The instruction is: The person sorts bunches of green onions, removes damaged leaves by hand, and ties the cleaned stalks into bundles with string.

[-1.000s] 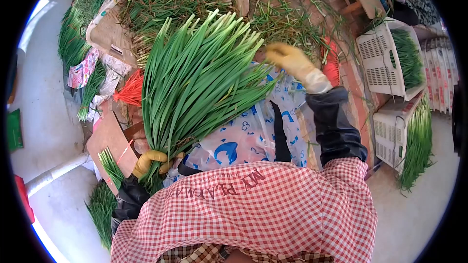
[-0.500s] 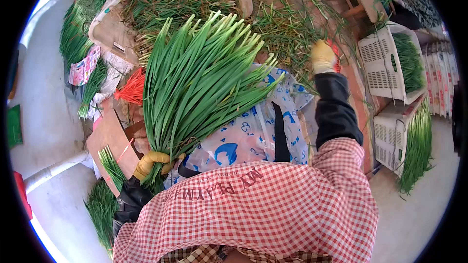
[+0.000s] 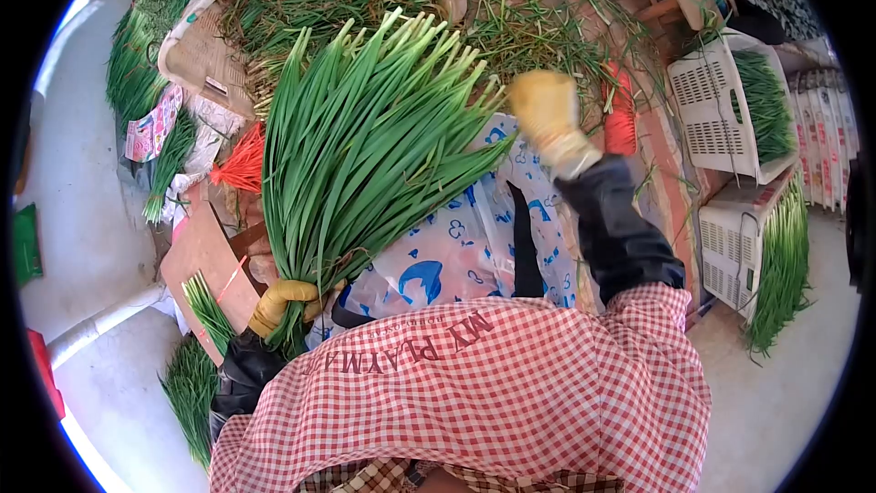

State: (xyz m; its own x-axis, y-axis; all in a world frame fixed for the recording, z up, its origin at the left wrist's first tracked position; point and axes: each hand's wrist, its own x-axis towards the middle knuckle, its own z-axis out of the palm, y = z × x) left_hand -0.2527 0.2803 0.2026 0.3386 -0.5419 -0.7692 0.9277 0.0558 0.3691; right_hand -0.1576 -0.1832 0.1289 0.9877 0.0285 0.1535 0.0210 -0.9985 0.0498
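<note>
Chives (image 3: 365, 155) are fanning upward from my left hand (image 3: 285, 303), pale stem ends pointing away from me, and its yellow-gloved fingers are wrapping around the gathered leaf ends at the lower left. The bundle is lying over the blue-printed plastic sheet (image 3: 474, 237) ahead of my red-checked apron (image 3: 456, 383). My right hand (image 3: 546, 114), gloved too, is hovering just beside the right-hand stem ends; it is blurring, so I cannot tell whether its fingers are spreading or pressing together. Beyond, leaf scraps (image 3: 529, 36) are littering the floor, and a beige basket (image 3: 205, 50) is holding more greens. To my right, a red roll (image 3: 620, 114) is lying near 2 white crates (image 3: 716, 114); at my left, red strings (image 3: 242, 162) are resting near the bundle.
</note>
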